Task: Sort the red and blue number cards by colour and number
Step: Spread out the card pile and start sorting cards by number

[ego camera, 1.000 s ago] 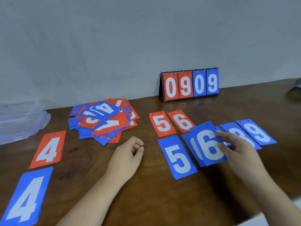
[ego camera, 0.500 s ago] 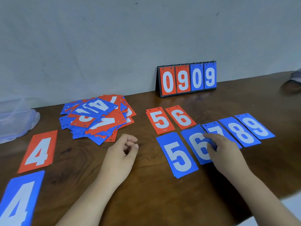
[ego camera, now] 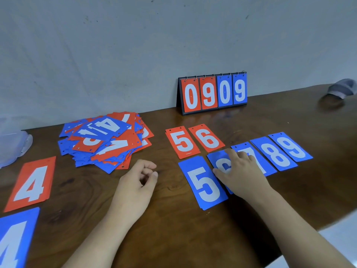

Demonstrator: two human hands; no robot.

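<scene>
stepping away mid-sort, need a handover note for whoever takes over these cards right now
Left hand: loosely curled, empty, resting on the table.
Right hand: fingers flat on the blue 6, between blue 5 and blue 7.
Done: red 4 and blue 4 at the left; red 5, red 6; blue 8, blue 9 complete the blue row.
Left: sort the mixed pile; no red 7, 8 or 9 is laid out.

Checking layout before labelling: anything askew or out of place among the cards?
Mostly tidy. The blue 6, under the right hand, crowds the blue 5 and blue 7, edges touching or overlapping. The unsorted pile is a loose, skewed heap.
</scene>
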